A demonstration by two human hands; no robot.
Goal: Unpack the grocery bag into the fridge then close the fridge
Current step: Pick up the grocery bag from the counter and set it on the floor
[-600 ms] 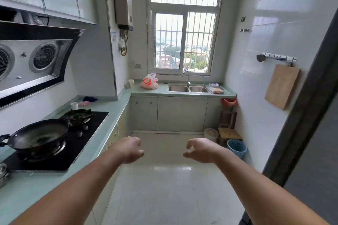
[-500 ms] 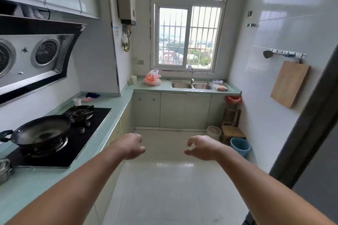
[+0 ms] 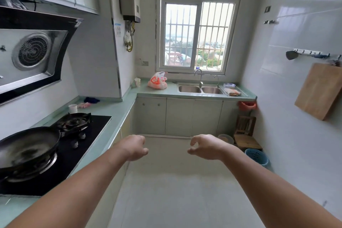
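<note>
A pink and orange plastic grocery bag (image 3: 157,81) sits on the green counter under the far window, left of the sink. Both my arms reach forward over the floor, far short of it. My left hand (image 3: 133,147) hangs with its fingers loosely curled and holds nothing. My right hand (image 3: 204,146) is the same, fingers bent and apart, nothing in it. No fridge is in view.
A black wok (image 3: 27,151) and gas hob (image 3: 74,126) stand on the left counter (image 3: 114,109). The double sink (image 3: 200,89) is ahead. A wooden stool (image 3: 245,136), blue basket (image 3: 257,156) and bucket sit at the right wall; a chopping board (image 3: 320,90) hangs there.
The view has moved forward into the kitchen, so the bag and sink look nearer and the dark door frame at the right has left the view. Both hands stay held out, holding nothing.
</note>
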